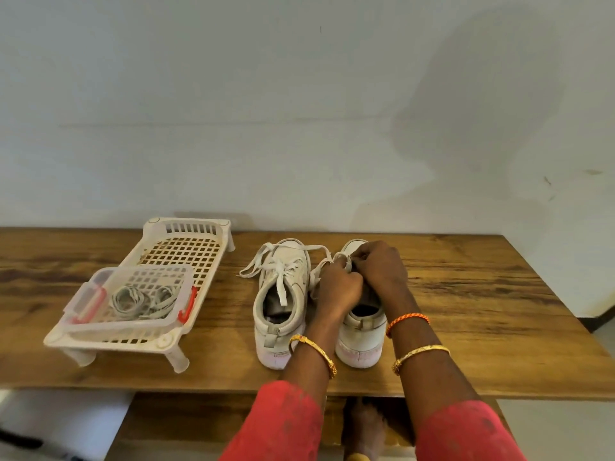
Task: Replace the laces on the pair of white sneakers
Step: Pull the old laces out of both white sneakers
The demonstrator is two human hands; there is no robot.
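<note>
- Two white sneakers stand side by side, heels toward the front edge of the bench, toes toward the wall.
- The left sneaker is nearer the bench's middle; its lace lies loose, ends trailing over the toe and onto the wood, one end hanging into the shoe opening.
- The right sneaker sits just beside it — both hands are bunched over its tongue area.
- The left hand has its fingers curled, its grip pinching the right sneaker's lace.
- The right hand is curled too, fingertips pinching the same lace near the eyelets.
- Toward the bench's left end stands a white slotted rack on short legs.
- A clear box with red clips rests on the rack's near part — inside it lie coiled laces, pale grey-white.
- Gold bangles circle both wrists; an orange thread band sits on the right one.
</note>
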